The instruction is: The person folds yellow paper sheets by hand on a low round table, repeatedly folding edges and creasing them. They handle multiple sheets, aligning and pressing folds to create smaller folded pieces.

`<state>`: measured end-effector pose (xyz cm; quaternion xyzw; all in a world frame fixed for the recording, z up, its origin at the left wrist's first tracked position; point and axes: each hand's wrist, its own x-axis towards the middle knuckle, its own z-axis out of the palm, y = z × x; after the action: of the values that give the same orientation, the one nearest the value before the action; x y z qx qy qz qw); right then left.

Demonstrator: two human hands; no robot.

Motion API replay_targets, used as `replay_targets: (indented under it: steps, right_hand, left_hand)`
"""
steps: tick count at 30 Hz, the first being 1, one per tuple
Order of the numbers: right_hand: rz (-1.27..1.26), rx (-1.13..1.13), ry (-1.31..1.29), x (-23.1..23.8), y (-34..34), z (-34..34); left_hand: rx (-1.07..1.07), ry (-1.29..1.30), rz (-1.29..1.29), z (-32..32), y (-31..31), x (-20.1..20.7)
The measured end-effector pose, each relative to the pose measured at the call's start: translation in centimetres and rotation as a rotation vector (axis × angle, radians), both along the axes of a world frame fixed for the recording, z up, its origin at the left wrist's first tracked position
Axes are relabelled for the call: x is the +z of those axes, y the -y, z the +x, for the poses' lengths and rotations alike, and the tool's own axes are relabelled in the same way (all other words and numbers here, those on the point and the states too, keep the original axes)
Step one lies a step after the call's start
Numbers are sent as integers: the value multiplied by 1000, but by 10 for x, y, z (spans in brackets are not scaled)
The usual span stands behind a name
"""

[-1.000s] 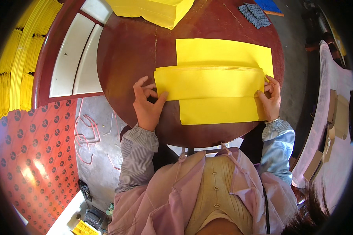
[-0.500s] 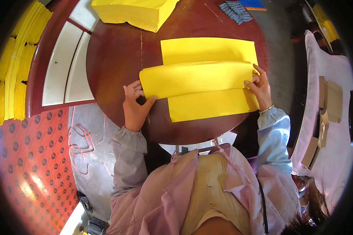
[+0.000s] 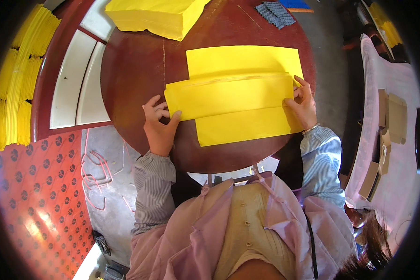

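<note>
A long strip-like stack of yellow sheets lies across a larger yellow piece, which shows beyond it and on its near side. Both rest on a round dark red table. My left hand pinches the stack's left end, thumb on top and fingers curled at the edge. At the right end, my right hand grips it between thumb and fingers. Several layered edges show along the stack's far side. The fingertips under the ends are partly hidden.
A bulky yellow block of paper stands on the table's far left. Grey-blue cloth lies at the far right. Tall yellow stacks are at the left rim. Cardboard boxes sit on pink-white cloth at the right.
The whole scene has shifted slightly left in view. Along the far side of the held stack, the layered edges show more than before. Both hands keep their hold at its ends.
</note>
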<state>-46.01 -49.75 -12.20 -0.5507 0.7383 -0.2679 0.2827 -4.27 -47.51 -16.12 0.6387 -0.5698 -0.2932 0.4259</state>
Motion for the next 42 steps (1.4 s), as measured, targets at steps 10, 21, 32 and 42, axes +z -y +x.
replay_targets:
  steps: [10, 21, 32, 42]
  right_hand:
    - [40, -3, 47, 9, 3, 12]
    - [38, -4, 117, 6, 1, 10]
    - [-705, 138, -641, 5, -14, 37]
    - [-360, 383, -832, -65, 10, 58]
  left_hand:
    - [38, 252, -14, -22, 2, 23]
    - [-306, 473, 3, -59, 33, 9]
    - [-40, 969, 81, -128, 34, -18]
    - [-38, 939, 44, -111, 32, -19]
